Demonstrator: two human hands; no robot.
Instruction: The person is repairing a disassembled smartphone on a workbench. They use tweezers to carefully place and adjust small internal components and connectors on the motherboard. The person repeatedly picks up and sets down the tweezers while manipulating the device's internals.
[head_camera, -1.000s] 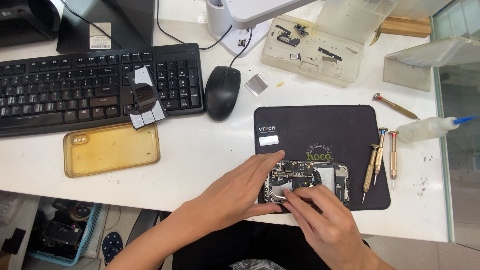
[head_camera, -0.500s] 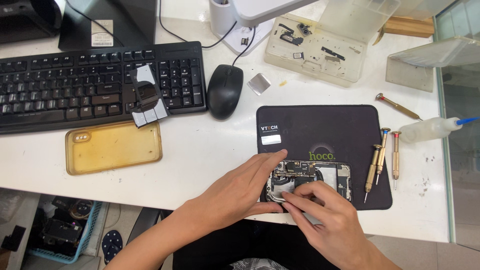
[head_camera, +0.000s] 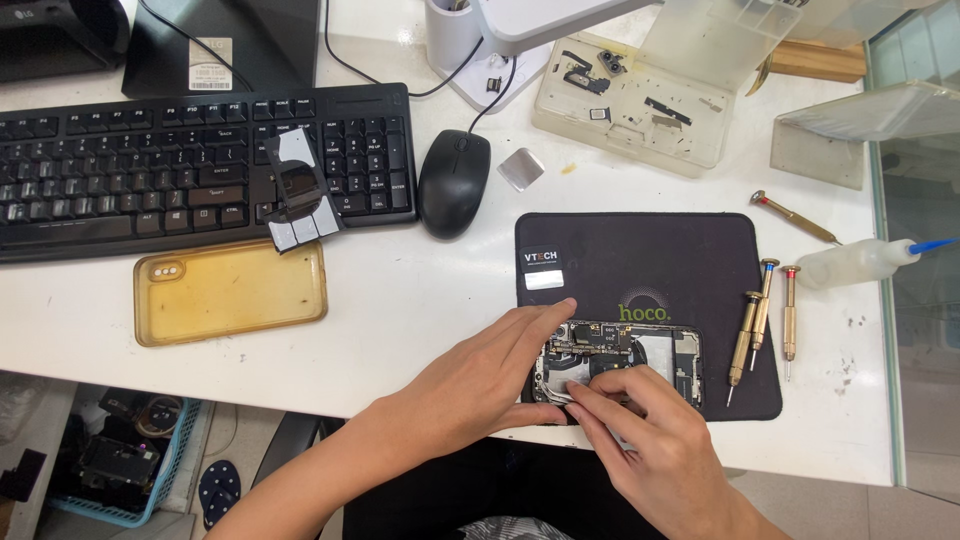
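Where fingers overlap, opened phone (head_camera: 640, 355) half hidden; left hand (head_camera: 480, 385) spread, right hand (head_camera: 650, 440) grip unclear.

An opened phone (head_camera: 640, 358) lies on the near edge of a mat (head_camera: 650, 270), which sits on the bench (head_camera: 420, 300). The left hand (head_camera: 480, 385) rests on the phone's left end; the right hand (head_camera: 650, 440) is on its near side. Three screwdrivers (head_camera: 762, 320) lie on the mat's right edge, a bottle (head_camera: 850, 265) just right of them. A phone case (head_camera: 230, 292) lies well left of the mat, with a keyboard (head_camera: 150, 170) behind it and a mouse (head_camera: 453, 182) right of the keyboard. A parts tray (head_camera: 640, 105) stands behind the mat.
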